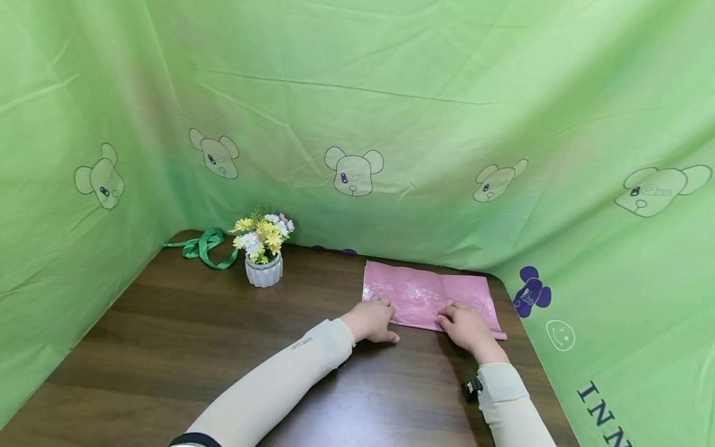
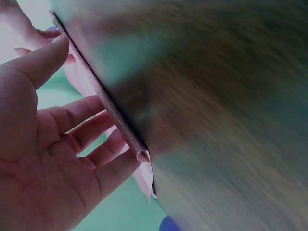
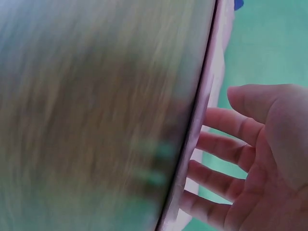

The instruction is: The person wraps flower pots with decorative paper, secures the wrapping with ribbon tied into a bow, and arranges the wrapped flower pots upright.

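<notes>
A shiny pink sheet (image 1: 416, 288) lies on the table, its near edge turned into a narrow roll (image 1: 499, 336). My left hand (image 1: 373, 320) is at the sheet's left end, fingertips against the roll and thumb apart from it. In the left wrist view, the roll's open end (image 2: 143, 155) shows by the little finger. Farther right, my right hand (image 1: 469, 329) touches the same roll. The right wrist view has its fingers (image 3: 221, 147) stretched to the roll, with the thumb held off. Whether the sheet is paper or plastic, I cannot tell.
A white ribbed pot (image 1: 264, 273) of yellow, white and purple flowers stands at the back left. Beside it lies a looped green ribbon (image 1: 203, 246). Green cloth (image 1: 357, 93) with bear prints hangs around the brown wooden table (image 1: 184, 338).
</notes>
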Action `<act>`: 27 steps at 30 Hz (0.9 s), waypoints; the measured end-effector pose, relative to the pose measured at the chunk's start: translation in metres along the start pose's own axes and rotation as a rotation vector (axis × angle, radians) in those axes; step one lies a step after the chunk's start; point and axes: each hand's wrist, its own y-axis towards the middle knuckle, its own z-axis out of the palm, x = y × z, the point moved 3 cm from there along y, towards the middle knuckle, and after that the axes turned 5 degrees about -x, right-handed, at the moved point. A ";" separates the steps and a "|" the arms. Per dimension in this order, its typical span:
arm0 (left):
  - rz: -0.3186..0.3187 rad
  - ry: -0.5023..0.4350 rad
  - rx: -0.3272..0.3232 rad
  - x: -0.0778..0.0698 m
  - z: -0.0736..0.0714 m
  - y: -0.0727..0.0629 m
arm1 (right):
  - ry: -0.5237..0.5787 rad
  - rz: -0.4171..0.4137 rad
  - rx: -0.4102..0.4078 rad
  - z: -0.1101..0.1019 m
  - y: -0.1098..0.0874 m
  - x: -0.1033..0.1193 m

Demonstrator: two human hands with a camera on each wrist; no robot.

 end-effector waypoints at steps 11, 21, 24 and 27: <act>-0.004 -0.029 0.027 0.025 -0.001 -0.023 | 0.005 -0.002 0.061 0.005 0.000 0.031; -0.006 -0.058 0.021 0.046 -0.004 -0.040 | -0.017 -0.041 0.047 0.013 0.002 0.057; -0.010 -0.058 0.027 0.051 -0.008 -0.044 | -0.006 -0.045 0.042 0.011 0.003 0.065; -0.013 -0.048 0.027 0.055 -0.011 -0.047 | -0.005 -0.075 0.020 0.011 0.003 0.072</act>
